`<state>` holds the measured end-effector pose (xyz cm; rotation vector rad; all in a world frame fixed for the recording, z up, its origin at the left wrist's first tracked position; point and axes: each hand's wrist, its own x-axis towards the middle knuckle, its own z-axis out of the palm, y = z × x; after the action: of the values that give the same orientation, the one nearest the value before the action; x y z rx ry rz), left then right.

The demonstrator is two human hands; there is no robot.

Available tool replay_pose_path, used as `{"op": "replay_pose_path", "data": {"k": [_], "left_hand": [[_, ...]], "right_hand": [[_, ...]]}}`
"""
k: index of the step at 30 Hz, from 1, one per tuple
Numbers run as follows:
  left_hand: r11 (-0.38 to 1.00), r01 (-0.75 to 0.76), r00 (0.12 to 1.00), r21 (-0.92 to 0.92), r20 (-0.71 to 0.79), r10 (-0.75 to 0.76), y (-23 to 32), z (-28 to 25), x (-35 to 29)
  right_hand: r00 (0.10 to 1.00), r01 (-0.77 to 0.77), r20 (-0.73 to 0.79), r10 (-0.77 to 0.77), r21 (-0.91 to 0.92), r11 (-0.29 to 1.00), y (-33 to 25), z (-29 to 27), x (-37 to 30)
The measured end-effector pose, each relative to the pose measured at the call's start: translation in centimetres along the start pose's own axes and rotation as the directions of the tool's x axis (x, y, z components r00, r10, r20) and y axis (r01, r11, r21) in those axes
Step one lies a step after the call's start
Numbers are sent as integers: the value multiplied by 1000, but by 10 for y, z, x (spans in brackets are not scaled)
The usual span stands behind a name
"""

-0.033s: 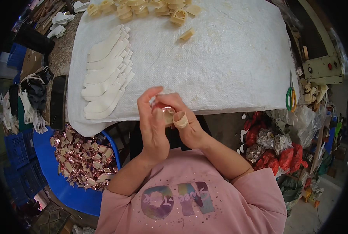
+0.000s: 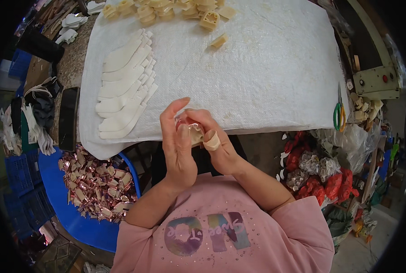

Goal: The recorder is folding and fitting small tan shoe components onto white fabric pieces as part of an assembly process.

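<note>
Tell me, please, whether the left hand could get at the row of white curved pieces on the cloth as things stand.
Probably yes: the white curved pieces lie uncovered just ahead-left of the left hand, though it first must release the small piece it grips.

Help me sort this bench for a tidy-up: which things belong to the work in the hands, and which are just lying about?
In use:
left hand
right hand
small shiny piece held between both
copper-coloured pieces in the blue tub

Lying about:
white curved strips
cream blocks
green-handled scissors
black phone

Cream shaped pieces (image 2: 123, 86) on white cloth (image 2: 266, 77), blue tub (image 2: 85, 227)
</note>
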<state>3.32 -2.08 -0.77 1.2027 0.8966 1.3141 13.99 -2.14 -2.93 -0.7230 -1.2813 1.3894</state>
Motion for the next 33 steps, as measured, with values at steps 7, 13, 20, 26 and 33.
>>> {"op": "replay_pose_path", "data": {"k": [7,13,20,26,33], "left_hand": [[998,-9,997,-55,-82,4,3,8,-2],[981,143,989,-131,56,-136,-2,-6,-2],[906,174,982,-385,140,-129,1,-12,8],[945,168,980,-280,155,-128,-1,-15,6],[999,38,978,-21,208,-33,6,-10,0]], "right_hand": [[994,94,-39,-101,-158,983,-5,4,0],[992,92,-55,-109,-250,964,-9,-1,9],[976,-206,-40,214,143,968,-14,-16,11],[984,-174,-52,170,-74,982,-25,-26,21],[910,-411,81,407,43,911,-33,-17,24]]}}
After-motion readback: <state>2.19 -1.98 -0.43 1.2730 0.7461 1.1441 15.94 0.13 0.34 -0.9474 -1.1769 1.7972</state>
